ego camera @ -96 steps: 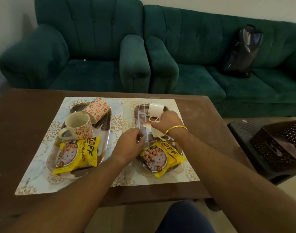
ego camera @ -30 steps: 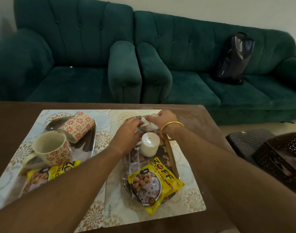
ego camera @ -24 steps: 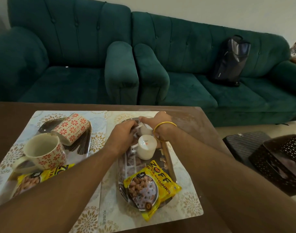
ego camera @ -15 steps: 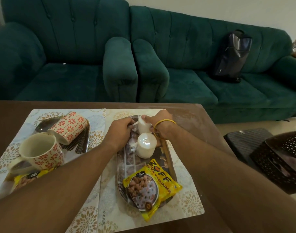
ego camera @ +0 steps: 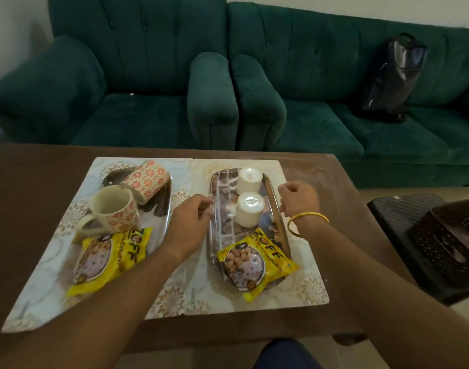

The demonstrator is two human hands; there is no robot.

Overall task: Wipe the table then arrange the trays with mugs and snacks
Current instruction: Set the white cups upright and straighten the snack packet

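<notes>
green sofas (ego camera: 321, 75) — pale wall (ego camera: 15, 17)

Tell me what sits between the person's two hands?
In the head view, the nearer upside-down white mug on the patterned tray sits between the left hand and right hand.

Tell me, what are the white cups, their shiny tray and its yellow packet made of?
White cups: likely glazed ceramic; smooth, with a glossy highlight on the upturned bases.
Tray: looks like polished metal, probably steel; it mirrors its surroundings.
Yellow packet: thin printed plastic film, shiny and wrinkled.
</notes>
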